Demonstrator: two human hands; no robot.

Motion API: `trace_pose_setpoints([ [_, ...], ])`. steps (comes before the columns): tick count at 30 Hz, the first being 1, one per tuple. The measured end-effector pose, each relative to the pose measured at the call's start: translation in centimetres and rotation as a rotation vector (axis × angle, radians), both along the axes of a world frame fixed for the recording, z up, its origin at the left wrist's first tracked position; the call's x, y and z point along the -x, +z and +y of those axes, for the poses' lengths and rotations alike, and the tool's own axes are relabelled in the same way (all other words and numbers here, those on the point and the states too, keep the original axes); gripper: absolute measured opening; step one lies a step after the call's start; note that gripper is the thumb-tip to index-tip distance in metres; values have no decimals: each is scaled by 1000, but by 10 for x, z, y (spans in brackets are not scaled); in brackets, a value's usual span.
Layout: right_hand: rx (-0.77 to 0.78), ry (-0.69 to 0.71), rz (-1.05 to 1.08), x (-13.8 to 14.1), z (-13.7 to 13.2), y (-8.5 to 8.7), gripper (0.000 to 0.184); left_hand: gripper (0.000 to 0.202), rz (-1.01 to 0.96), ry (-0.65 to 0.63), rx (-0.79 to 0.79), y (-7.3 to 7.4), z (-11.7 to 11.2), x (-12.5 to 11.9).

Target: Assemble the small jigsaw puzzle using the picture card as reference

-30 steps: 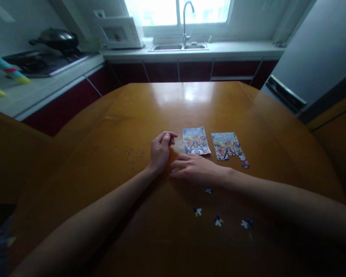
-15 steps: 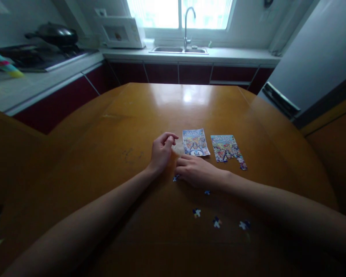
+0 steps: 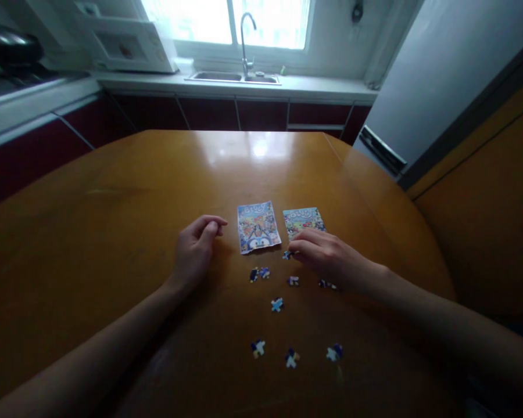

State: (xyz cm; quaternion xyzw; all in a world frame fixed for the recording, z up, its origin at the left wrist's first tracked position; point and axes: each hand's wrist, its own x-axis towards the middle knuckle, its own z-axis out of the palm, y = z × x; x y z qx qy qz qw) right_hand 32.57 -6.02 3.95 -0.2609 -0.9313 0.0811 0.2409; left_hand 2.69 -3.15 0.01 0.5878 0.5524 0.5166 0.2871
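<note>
My right hand pinches a small puzzle piece at its fingertips, just below the partly built jigsaw puzzle. That hand hides the puzzle's lower part. To the left of the puzzle lies a creased picture sheet with a similar colourful print and a large blue-and-white face at its bottom. My left hand rests on the table left of the sheet, fingers curled in and thumb against them, with nothing seen in it. Loose pieces lie nearer me, among them a light blue one and a purple one.
More loose puzzle pieces are spread along the near side of the wooden table. Behind it are a counter with a sink, a tap and a white microwave. A fridge stands at the right.
My right hand has moved from beside my left hand over to the puzzle's lower edge, uncovering several pieces. The view has turned right. My left hand stays curled on the table.
</note>
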Motion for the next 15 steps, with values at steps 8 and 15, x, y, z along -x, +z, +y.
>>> trace_pose_setpoints([
  [8,119,-110,172,-46,2,-19,15,20,81,30,39,0,0,4],
  [15,250,-78,172,-50,1,-14,17,18,71,27,67,2,-3,2],
])
